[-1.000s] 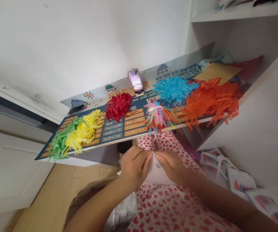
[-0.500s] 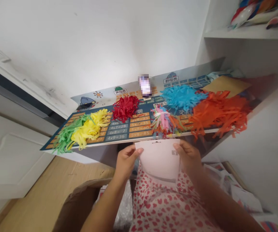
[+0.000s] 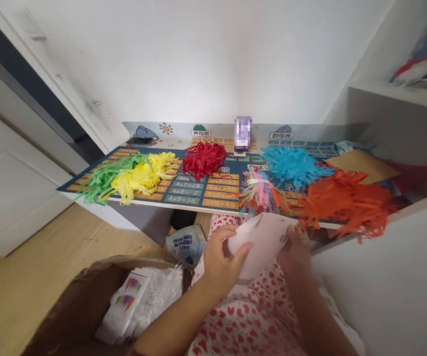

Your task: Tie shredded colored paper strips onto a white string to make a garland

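Observation:
Over my lap, a white card [image 3: 260, 242] with a hang slot near its upper edge is held between both hands and bends along its length. My left hand [image 3: 222, 262] grips its left side, thumb in front and fingers curled behind. At the right edge, my right hand [image 3: 297, 247] pinches the card near its upper corner. Just beyond, on the desk, lies a bundle of multicoloured paper strips [image 3: 260, 190] tied with a pale band. Heaps of orange strips [image 3: 350, 202], blue strips [image 3: 295, 165], red strips [image 3: 204, 159], yellow strips [image 3: 142, 178] and green strips [image 3: 111, 178] surround it.
A printed mat with multiplication tables covers the desk [image 3: 185, 200]. Against the wall stands a phone [image 3: 243, 133]. A brown envelope [image 3: 363, 165] lies at right. Down left, an open cardboard box [image 3: 68, 306] contains printed packets [image 3: 127, 296] and clear plastic. A shelf [image 3: 402, 96] juts out at upper right.
The card has turned from flat and facing me to tilted and bent. My left hand has shifted its grip further round it. The head view has swung, showing more of the box.

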The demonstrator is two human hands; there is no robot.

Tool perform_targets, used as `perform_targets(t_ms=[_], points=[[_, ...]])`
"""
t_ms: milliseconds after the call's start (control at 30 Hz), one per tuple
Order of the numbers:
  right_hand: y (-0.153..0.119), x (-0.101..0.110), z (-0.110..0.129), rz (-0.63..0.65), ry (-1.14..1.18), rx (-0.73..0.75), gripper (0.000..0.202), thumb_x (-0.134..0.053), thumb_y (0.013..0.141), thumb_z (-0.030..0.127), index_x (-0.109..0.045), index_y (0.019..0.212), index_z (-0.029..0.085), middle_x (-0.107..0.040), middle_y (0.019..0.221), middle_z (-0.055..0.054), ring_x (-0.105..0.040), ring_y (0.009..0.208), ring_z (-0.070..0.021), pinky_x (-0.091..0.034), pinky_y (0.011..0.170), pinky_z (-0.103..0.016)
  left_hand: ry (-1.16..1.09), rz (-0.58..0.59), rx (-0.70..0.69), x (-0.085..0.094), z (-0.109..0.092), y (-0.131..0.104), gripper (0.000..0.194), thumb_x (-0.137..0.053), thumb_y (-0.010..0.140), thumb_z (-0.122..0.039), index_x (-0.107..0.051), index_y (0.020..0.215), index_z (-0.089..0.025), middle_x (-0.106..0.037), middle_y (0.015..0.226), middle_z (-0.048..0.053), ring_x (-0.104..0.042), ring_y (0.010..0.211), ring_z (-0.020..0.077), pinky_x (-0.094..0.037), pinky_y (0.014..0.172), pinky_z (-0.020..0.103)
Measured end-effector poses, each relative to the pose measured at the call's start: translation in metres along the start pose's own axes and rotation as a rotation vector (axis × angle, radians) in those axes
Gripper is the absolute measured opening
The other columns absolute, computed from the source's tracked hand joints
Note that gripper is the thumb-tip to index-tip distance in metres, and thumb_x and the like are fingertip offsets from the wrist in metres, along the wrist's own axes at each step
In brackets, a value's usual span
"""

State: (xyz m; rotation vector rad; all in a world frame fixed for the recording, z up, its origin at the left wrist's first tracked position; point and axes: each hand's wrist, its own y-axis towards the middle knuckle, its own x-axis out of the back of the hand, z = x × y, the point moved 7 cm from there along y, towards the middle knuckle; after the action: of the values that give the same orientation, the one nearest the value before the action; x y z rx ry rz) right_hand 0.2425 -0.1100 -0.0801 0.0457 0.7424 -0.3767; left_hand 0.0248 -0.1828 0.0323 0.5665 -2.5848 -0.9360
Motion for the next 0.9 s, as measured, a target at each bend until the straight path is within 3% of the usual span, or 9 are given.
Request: perform_targets(t_ms=[167, 367, 533, 767, 900], points=[[0.0, 0.009, -0.005, 0.003, 0.046, -0.033, 0.03, -0.084, 0.066, 0.031, -0.063, 0.086, 0.022, -0.071, 0.084, 0.004, -0.067, 0.074, -0.012, -0.056, 0.073, -0.026, 0.136, 0.031, -0.046, 0.002, -0.009, 0.0, 0.018, -0.073, 0.082, -0.03, -0.063, 0.093, -0.02, -0.075, 0.092, 0.007, -0.072, 0.086, 0.0199, -0.058, 0.078, 0.032], [-0.003, 0.004, -0.007, 0.013, 0.025, -0.004, 0.029, -0.082, 0.067, 0.033, -0.064, 0.086, 0.021, -0.072, 0.088, 0.002, -0.066, 0.079, -0.0134, -0.055, 0.078, -0.029, 0.098, 0.017, -0.111, 0.007, -0.017, 0.002, 0.008, -0.071, 0.083, -0.022, -0.067, 0.089, -0.02, -0.077, 0.092, 0.006, -0.073, 0.083, 0.0189, -0.057, 0.076, 0.03], [-0.005, 0.0, -0.005, 0.032, -0.057, 0.03, 0.029, -0.079, 0.07, 0.04, -0.065, 0.088, 0.021, -0.072, 0.093, -0.002, -0.067, 0.085, -0.0178, -0.055, 0.081, -0.034, 0.092, 0.028, -0.154, 0.012, -0.023, 0.002, 0.01, -0.069, 0.084, -0.017, -0.07, 0.093, -0.022, -0.078, 0.101, 0.007, -0.074, 0.087, 0.0189, -0.057, 0.081, 0.03], [-0.007, 0.002, -0.003, 0.029, -0.039, 0.032, 0.031, -0.082, 0.067, 0.04, -0.064, 0.085, 0.022, -0.07, 0.083, 0.003, -0.065, 0.075, -0.0127, -0.055, 0.074, -0.027, 0.104, 0.042, -0.22, 0.013, -0.032, -0.001, 0.019, -0.068, 0.083, -0.012, -0.073, 0.098, -0.022, -0.078, 0.098, 0.009, -0.074, 0.084, 0.0183, -0.057, 0.076, 0.028], [-0.008, 0.004, -0.001, 0.037, -0.07, 0.031, 0.031, -0.079, 0.07, 0.042, -0.065, 0.09, 0.023, -0.07, 0.085, 0.003, -0.065, 0.079, -0.0135, -0.054, 0.078, -0.029, 0.084, 0.056, -0.209, 0.011, -0.03, -0.004, 0.021, -0.067, 0.082, -0.009, -0.072, 0.097, -0.022, -0.077, 0.1, 0.009, -0.073, 0.084, 0.0188, -0.057, 0.074, 0.028]])
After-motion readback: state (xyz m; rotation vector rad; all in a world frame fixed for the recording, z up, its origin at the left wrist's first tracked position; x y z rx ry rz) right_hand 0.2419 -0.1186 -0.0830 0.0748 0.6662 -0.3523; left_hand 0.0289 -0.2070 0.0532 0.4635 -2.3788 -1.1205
